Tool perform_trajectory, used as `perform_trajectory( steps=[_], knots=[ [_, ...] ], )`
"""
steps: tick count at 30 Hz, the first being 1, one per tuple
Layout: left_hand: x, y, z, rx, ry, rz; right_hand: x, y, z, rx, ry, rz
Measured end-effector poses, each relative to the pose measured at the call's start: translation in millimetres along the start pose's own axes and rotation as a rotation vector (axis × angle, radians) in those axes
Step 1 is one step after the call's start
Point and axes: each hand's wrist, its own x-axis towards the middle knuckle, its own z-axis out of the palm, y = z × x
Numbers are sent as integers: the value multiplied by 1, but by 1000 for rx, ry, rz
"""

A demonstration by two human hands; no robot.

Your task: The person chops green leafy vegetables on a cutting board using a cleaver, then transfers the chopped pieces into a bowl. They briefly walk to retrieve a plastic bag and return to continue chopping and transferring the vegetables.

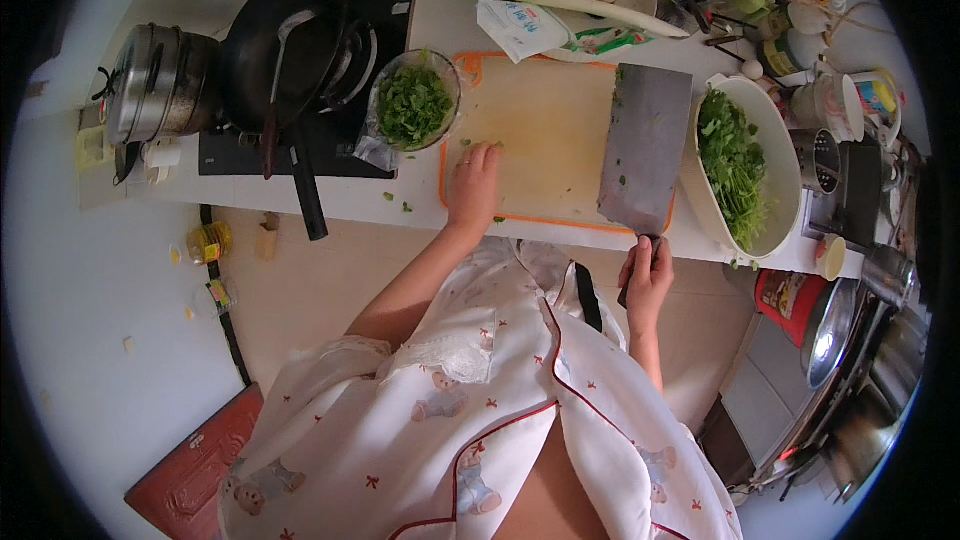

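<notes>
My right hand [648,277] grips the dark handle of a broad cleaver [646,146]. The blade lies over the right side of a pale cutting board [536,142] with an orange rim, and green bits cling to it. At the board's left edge rests my left hand [474,184], its fingertips beside small green leaf scraps; whether it pinches any is not clear. Just beyond it stands a clear bowl [455,109] with chopped green herbs [415,106] in it. A white oval basin [784,187] on the right holds uncut leafy herbs [729,157], probably cilantro.
To the left, a black wok [292,45] with a ladle [281,67] sits on a cooktop [262,157], its handle jutting over the counter edge. A steamer pot [161,82] stands beside it. Behind the board lie a scallion [577,6], a white packet [521,26] and several condiment containers.
</notes>
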Motion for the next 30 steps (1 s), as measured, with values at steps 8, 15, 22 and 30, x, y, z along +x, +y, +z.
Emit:
perform_trajectory(
  steps=[8, 15, 22, 30],
  knots=[
    [10, -39, 31, -159, 196, -257, 3, -2, 0, -24, -23, -8],
    [16, -3, -4, -380, 30, -312, 0, -2, 1, -41, -3, 3],
    [14, -28, 18, -223, -38, -165, -2, -2, 0, -69, -20, -17],
    [9, -8, 13, -271, 55, -204, -5, -3, -3, -73, -7, -14]
  ],
)
